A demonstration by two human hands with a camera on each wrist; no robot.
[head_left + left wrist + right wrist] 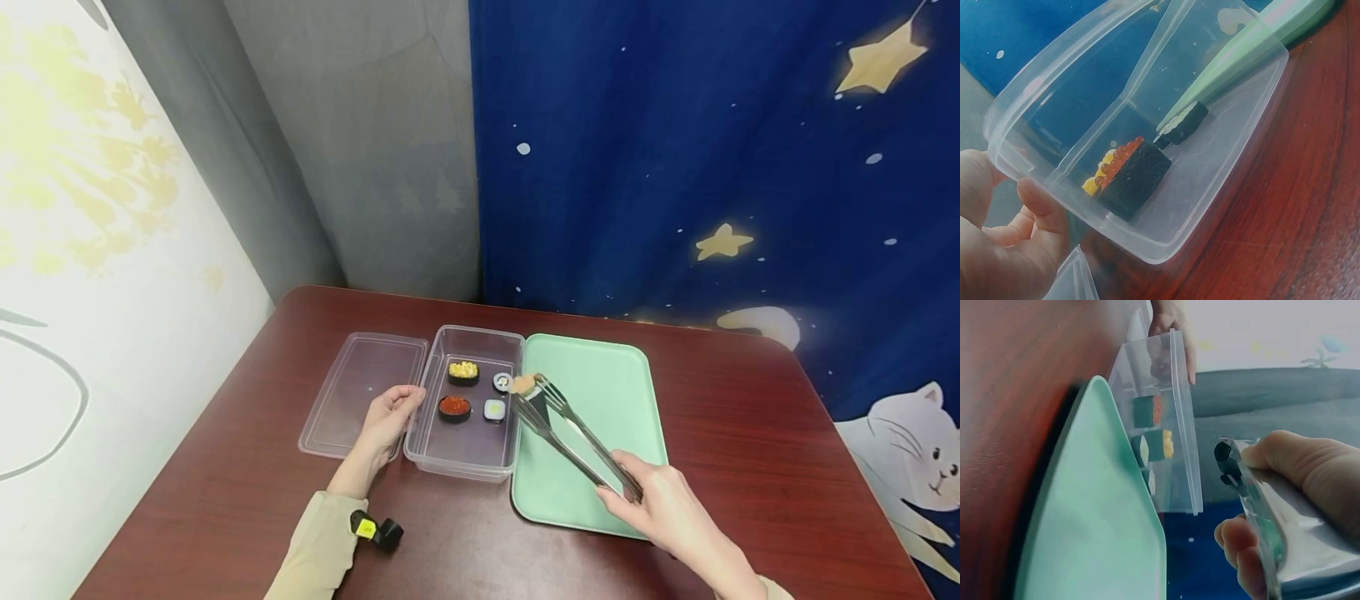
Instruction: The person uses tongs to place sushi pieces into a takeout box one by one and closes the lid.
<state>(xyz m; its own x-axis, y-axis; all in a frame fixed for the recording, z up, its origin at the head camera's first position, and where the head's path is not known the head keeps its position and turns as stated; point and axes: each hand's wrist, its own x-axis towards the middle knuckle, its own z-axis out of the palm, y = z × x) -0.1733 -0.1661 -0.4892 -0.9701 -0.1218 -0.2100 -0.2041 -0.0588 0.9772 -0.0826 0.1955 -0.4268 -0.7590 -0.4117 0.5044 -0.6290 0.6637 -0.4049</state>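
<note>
My left hand (385,423) pinches the left rim of a clear plastic container (459,468). Inside stand a sushi piece with yellow corn-like topping (463,371), another with red-orange roe (453,407), and two small rolls, one round (502,382) and one squarish (494,410). In my right hand (663,498) is a pair of metal tongs (588,450). Their tips hold a dark-wrapped sushi piece with tan topping (523,384), over the border between container and tray in the head view. The right wrist view shows thumb and fingers on the tongs' handle (1300,540), the tips out of frame.
A pale green tray (607,392) lies right of the container, close against it. The clear lid (360,392) lies flat on its left. All rest on a reddish-brown table (735,433), with curtains (637,167) behind its far edge.
</note>
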